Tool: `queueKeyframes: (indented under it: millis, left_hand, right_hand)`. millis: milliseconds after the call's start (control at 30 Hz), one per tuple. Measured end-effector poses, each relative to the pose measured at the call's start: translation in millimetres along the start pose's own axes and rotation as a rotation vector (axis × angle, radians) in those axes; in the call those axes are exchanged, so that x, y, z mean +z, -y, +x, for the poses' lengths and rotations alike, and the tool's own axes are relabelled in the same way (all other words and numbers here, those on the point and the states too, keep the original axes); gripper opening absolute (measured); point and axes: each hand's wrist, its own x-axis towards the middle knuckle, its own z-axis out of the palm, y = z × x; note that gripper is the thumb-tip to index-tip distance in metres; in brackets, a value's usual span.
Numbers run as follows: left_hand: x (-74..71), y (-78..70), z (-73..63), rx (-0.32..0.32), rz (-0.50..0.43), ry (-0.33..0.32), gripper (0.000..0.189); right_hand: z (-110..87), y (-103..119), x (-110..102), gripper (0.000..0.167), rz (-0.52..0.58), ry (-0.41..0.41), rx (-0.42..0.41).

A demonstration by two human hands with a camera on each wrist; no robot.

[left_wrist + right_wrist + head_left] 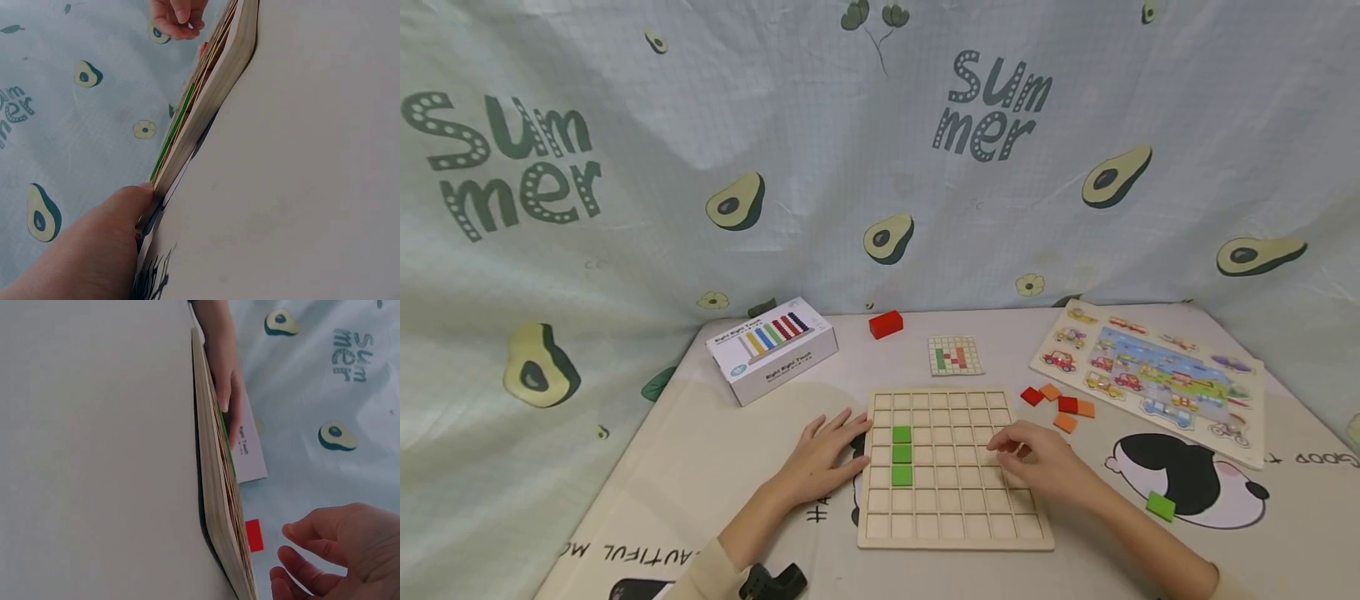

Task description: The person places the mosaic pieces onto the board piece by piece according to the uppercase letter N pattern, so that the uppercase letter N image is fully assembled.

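A wooden grid board lies on the table, with three green square tiles stacked in one column near its left side. My left hand rests with spread fingers against the board's left edge; the left wrist view shows its thumb at the rim. Over the right part of the board hovers my right hand, its fingers loosely bent. In the right wrist view a gap shows between thumb and fingers, with nothing in it. Several red and orange tiles lie beyond it.
A loose green tile lies at the right. Behind the board are a small pattern card and a red block. A white box stands back left, and a vehicle puzzle board lies back right.
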Motion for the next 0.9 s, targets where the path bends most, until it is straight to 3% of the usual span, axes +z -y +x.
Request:
queueKeyframes:
  millis: [200,600,900]
  left_hand:
    - [1.4,-0.4,-1.3,-0.009,0.002,0.001,0.058]
    - [1.8,-0.3,-0.1,-0.006,-0.004,-0.005,0.058]
    - [0.5,0.2,-0.1,-0.002,-0.009,0.0,0.058]
  right_hand:
    - [-18.9,-7.6,-20.3,0.013,-0.033,-0.025,0.049]
    - [-51.5,-30.2,-51.8,0.015,-0.232,-0.191,0.102]
    - [-74.3,-45.8,-69.1,0.025,-0.385,-0.143,0.16]
